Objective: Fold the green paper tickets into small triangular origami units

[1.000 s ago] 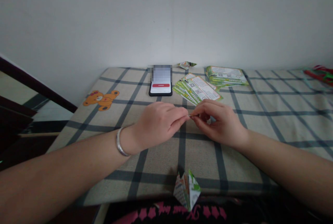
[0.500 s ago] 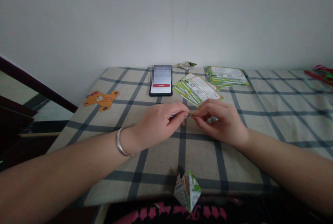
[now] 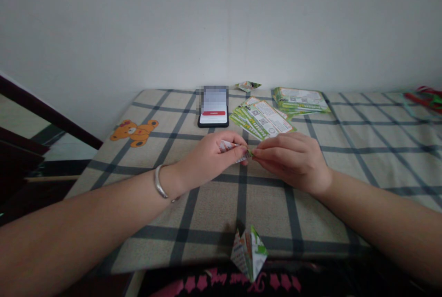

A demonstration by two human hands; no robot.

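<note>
Pale plain wall (image 3: pixel 221 25): from the head view, it stands behind the table with a beige, blue-checked cloth (image 3: pixel 214 214).
Left hand (image 3: pixel 210 154): thumb and fingers pinch the small white-and-green folded paper (image 3: pixel 228 146), maybe to keep it steady.
Right hand (image 3: pixel 293 159): its fingertips seem to pinch the green tip, likely because a tiny bit needs a tiny grip.
Folded paper: it is between the two hands, over the middle of the cloth; fingers hide most of it.
Black phone with a lit screen (image 3: pixel 213 119): beyond the left hand, screen turned this way, perhaps so it is easy to see.
Green-and-white printed paper cards (image 3: pixel 265 119): fanned out just past the right hand, perhaps for easy reach. More sit in a stack of like cards (image 3: pixel 300 99) behind.
Pointy paper shape (image 3: pixel 248 253): at the near edge, perhaps kept out of the way; I can't tell what holds it up.
</note>
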